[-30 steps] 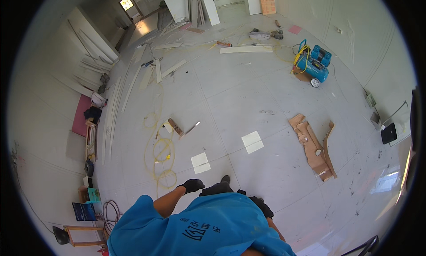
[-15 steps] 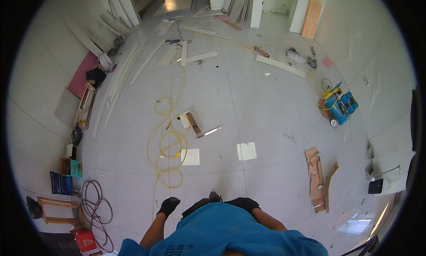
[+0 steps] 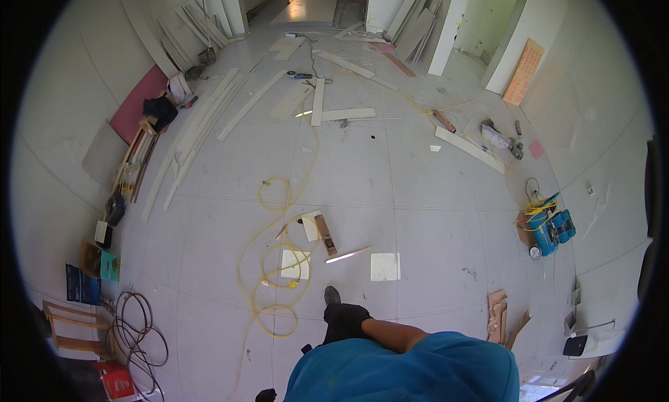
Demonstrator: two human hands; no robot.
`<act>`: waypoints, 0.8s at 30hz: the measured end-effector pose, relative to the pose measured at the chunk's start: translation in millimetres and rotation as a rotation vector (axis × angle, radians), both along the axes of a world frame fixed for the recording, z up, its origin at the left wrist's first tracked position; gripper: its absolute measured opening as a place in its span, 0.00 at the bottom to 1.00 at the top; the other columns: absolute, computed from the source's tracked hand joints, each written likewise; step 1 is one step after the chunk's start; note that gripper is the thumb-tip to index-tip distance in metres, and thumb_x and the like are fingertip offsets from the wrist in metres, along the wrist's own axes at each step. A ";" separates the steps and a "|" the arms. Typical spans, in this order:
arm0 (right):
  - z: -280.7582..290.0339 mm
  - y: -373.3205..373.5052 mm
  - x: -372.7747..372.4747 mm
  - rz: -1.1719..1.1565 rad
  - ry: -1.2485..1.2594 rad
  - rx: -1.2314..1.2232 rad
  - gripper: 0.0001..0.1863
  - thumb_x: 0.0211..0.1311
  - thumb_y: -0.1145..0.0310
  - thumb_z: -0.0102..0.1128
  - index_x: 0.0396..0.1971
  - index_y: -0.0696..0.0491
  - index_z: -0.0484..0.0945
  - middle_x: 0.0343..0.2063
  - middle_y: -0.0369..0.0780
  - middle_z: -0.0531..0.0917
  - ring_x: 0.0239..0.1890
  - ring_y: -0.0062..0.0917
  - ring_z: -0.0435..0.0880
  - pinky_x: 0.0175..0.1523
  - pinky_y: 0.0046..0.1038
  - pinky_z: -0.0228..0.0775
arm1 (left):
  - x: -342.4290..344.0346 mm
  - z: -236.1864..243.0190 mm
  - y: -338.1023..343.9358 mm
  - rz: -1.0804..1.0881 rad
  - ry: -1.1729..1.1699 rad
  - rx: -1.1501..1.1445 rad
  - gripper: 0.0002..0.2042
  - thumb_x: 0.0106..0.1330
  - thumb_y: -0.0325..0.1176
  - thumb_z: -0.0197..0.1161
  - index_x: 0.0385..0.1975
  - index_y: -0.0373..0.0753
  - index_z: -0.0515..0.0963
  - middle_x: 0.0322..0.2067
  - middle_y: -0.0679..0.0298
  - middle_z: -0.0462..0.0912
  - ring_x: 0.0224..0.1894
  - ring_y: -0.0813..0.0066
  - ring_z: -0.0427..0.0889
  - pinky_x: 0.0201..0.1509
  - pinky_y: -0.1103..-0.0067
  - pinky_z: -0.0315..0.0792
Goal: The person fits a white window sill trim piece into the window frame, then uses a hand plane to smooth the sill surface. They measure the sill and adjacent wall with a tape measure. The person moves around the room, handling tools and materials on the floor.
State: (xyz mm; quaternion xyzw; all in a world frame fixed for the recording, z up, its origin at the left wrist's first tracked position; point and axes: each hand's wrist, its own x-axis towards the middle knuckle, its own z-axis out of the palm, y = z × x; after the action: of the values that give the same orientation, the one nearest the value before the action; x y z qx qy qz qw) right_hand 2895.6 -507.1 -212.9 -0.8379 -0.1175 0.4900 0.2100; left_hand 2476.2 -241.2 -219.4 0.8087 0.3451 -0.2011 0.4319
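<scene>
My right hand [image 3: 354,317], in a dark glove, hangs in front of my body, above my dark trouser leg and shoe. Glove and trousers blend together, so its fingers cannot be made out. At the lower edge, only a small dark part of my gloved left hand [image 3: 265,396] shows. Nothing can be seen held in either hand. On the floor ahead of me lie a thin pale strip [image 3: 348,255], a brown wooden block-shaped tool [image 3: 325,234] and two white square pieces, a left one [image 3: 295,264] and a right one [image 3: 385,267].
A yellow hose [image 3: 277,334] loops over the floor at front left. Long white boards [image 3: 202,137] lie farther left, and a dark coiled hose [image 3: 139,343] rests near a wooden chair [image 3: 77,343]. At right stand a blue compressor [image 3: 543,228] and torn cardboard [image 3: 497,317].
The view has tilted upward, so floor things sit lower in it. My left hand has swung back to the lower edge, my right hand inward across my body. One shoe is farther forward.
</scene>
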 end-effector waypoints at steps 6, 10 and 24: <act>-7.7 20.9 36.7 -0.009 0.051 -0.085 0.32 0.73 0.46 0.36 0.61 0.56 0.71 0.54 0.57 0.78 0.60 0.47 0.75 0.65 0.42 0.63 | 75.2 15.7 2.4 0.155 0.014 -0.180 0.09 0.59 0.26 0.58 0.37 0.41 0.82 0.38 0.57 0.85 0.44 0.60 0.83 0.49 0.69 0.77; -1.8 19.0 29.0 -0.061 0.081 -0.137 0.32 0.74 0.46 0.36 0.61 0.56 0.71 0.54 0.56 0.78 0.60 0.47 0.75 0.65 0.42 0.63 | 100.9 17.8 26.1 0.136 -0.044 -0.241 0.08 0.60 0.27 0.58 0.37 0.40 0.82 0.38 0.57 0.85 0.43 0.61 0.84 0.48 0.69 0.77; 26.6 12.2 -98.1 -0.600 0.180 -0.111 0.31 0.74 0.47 0.35 0.62 0.56 0.70 0.55 0.56 0.77 0.61 0.46 0.74 0.66 0.42 0.62 | 208.8 64.4 247.3 0.197 0.358 -0.236 0.18 0.65 0.45 0.62 0.47 0.40 0.79 0.40 0.59 0.86 0.42 0.67 0.84 0.43 0.70 0.73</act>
State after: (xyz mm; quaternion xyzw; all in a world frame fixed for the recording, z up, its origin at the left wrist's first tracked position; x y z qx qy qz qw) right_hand 2797.4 -494.9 -186.4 -0.7985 0.1808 0.4842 0.3087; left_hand 2685.1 6.1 -155.0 0.6665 0.4676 -0.3373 0.4726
